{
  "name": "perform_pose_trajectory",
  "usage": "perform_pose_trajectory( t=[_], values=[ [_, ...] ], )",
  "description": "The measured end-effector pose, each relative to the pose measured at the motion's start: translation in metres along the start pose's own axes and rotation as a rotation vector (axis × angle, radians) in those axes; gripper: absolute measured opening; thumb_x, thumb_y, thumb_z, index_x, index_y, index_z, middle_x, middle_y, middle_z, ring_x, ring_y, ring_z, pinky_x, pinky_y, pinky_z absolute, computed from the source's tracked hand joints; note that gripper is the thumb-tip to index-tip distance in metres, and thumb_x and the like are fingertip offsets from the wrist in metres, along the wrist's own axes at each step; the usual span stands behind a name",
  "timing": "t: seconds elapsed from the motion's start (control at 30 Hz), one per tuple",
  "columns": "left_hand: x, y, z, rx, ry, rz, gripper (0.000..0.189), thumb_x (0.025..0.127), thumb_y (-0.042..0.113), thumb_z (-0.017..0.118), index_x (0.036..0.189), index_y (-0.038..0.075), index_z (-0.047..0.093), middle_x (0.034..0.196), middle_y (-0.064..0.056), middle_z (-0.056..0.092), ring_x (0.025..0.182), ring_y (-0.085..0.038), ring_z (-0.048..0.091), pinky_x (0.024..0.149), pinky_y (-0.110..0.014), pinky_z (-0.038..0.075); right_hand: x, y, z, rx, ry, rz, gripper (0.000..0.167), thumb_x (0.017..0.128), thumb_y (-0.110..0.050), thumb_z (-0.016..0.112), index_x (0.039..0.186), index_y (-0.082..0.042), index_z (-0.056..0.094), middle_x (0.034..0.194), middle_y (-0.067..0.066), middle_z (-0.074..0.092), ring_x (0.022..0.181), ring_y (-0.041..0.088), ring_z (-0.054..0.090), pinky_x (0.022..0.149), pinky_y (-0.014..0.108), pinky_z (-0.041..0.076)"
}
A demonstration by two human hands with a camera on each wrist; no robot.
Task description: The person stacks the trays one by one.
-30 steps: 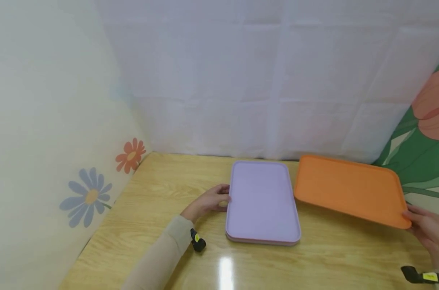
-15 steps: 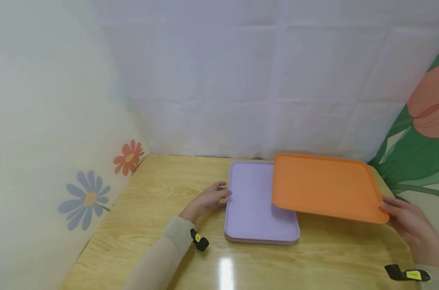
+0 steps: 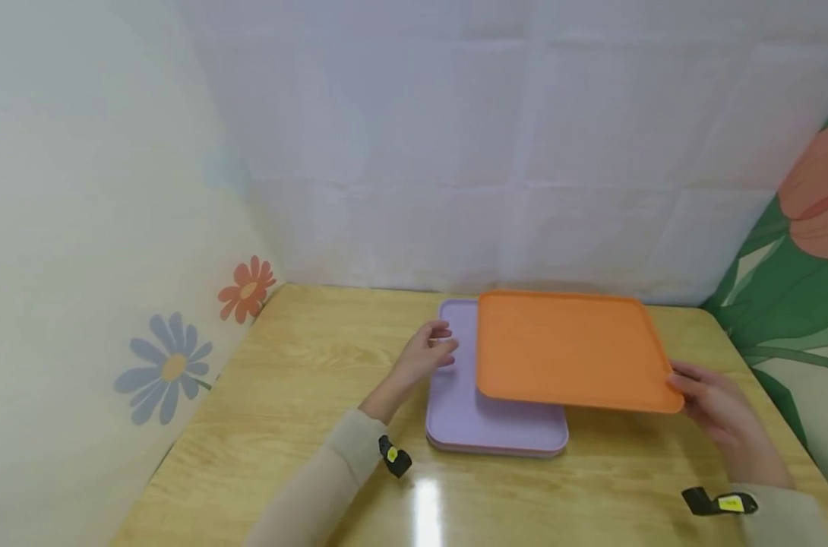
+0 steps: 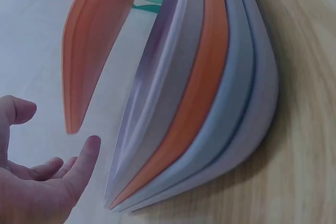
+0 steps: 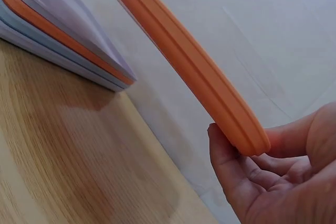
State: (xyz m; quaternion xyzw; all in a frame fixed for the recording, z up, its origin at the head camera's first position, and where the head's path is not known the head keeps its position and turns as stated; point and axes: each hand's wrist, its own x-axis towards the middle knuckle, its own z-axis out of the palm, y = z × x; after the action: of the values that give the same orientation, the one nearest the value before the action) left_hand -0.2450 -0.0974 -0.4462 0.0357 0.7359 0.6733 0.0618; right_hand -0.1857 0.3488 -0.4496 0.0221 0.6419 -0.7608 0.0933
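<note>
An orange tray (image 3: 571, 349) hangs tilted over the right part of a stack of trays, its right end lower and toward the person. My right hand (image 3: 718, 403) pinches that right end between thumb and fingers, as the right wrist view also shows. The stack's top tray is purple (image 3: 455, 414); beneath it the left wrist view shows another orange tray (image 4: 212, 51), a blue-grey tray (image 4: 236, 61) and a pale one (image 4: 265, 87). My left hand (image 3: 421, 357) hovers over the stack's left edge, fingers spread and holding nothing, near the held tray's free left edge.
The stack stands on a wood-grain table (image 3: 304, 349). A white cloth (image 3: 387, 152) hangs along the back edge. Flower-printed panels border the left and right sides. Glare (image 3: 426, 509) shows on the table's front part.
My right hand has carried the orange tray leftward, from beside the stack to above its right part. My left hand has left the stack's side and risen toward the tray's free edge.
</note>
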Motion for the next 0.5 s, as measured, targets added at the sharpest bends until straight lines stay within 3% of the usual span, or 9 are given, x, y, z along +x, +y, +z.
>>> perform_pose_trajectory(
  t=[0.17,0.3,0.5],
  values=[
    [-0.004,0.003,0.005,-0.045,-0.083,-0.086,0.058,0.102,0.016,0.054,0.150,-0.008,0.033,0.138,-0.030,0.052,0.116,-0.040,0.063,0.091,-0.044,0.059,0.007,0.000,0.011,-0.016,-0.009,-0.006,0.037,0.103,-0.003,0.053,0.096,-0.035,0.072,0.095,-0.012,0.072,0.083,0.006,0.070,0.069,0.022,0.059],
    [-0.006,0.003,0.005,-0.051,-0.106,-0.137,0.066,0.101,0.024,0.055,0.154,-0.004,0.027,0.136,-0.028,0.056,0.109,-0.033,0.066,0.089,-0.043,0.060,0.010,0.000,0.018,-0.011,-0.031,-0.019,0.037,0.103,-0.003,0.053,0.097,-0.034,0.072,0.096,-0.011,0.073,0.083,0.006,0.070,0.069,0.022,0.059],
    [-0.008,0.003,0.001,-0.050,-0.135,-0.142,0.062,0.099,0.019,0.055,0.152,-0.003,0.033,0.118,-0.018,0.061,0.092,-0.020,0.064,0.075,-0.038,0.062,0.014,0.001,0.026,0.006,-0.064,-0.019,0.037,0.104,-0.003,0.052,0.098,-0.034,0.072,0.097,-0.011,0.073,0.085,0.006,0.070,0.071,0.023,0.059]
  ],
)
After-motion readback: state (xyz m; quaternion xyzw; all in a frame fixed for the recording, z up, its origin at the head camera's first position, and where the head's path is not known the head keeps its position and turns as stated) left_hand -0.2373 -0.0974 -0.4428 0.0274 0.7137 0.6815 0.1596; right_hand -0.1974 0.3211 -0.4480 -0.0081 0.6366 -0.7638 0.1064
